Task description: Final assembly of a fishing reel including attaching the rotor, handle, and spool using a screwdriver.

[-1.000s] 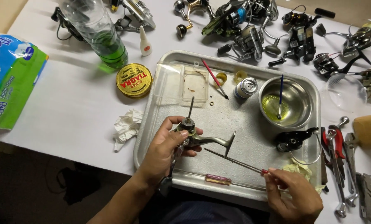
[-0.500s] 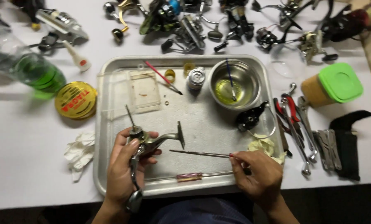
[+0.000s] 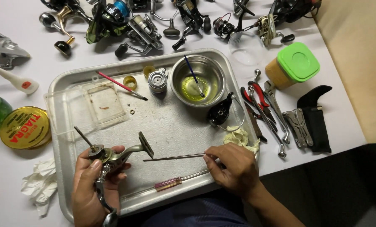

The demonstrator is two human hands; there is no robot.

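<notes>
The left hand (image 3: 91, 185) grips a metal reel body (image 3: 112, 156) at seven o'clock on the metal tray (image 3: 171, 126). The right hand (image 3: 234, 168), at five o'clock, pinches a thin rod (image 3: 173, 158) pointing toward the reel. A red-handled screwdriver (image 3: 169, 184) lies just below it. A steel bowl (image 3: 197, 80) of yellow liquid sits at one o'clock.

Place: I see a reel-repair workbench.
Evidence: fishing reels (image 3: 125, 25), pliers (image 3: 259, 98), metal tray (image 3: 70, 84), oil bowl (image 3: 197, 75).
</notes>
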